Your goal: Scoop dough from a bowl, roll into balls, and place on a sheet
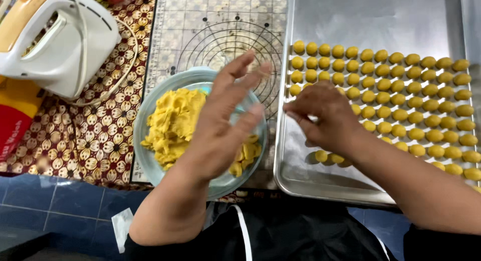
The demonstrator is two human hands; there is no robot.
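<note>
- Dark clothing (280,236) with a white cord fills the bottom edge, closest to the lens, and both forearms reach out from it
- Left hand (225,125) hovers with fingers spread and loose above the glass bowl (145,151), gripping nothing; it covers much of the yellow dough (173,125), so how much is left there is hard to judge
- Right hand (325,115) is lowered onto the metal tray (300,181), fingers curled at the near rows; whether it pinches a ball I cannot tell
- Dough balls (416,105) sit in tidy rows so they stay apart; the rows run off the right edge
- Bowl rests on a ruled pastry mat (220,20), just beside the tray, likely for short reaches
- Hand mixer (55,40) lies aside on the patterned cloth (95,136), partly cut off
</note>
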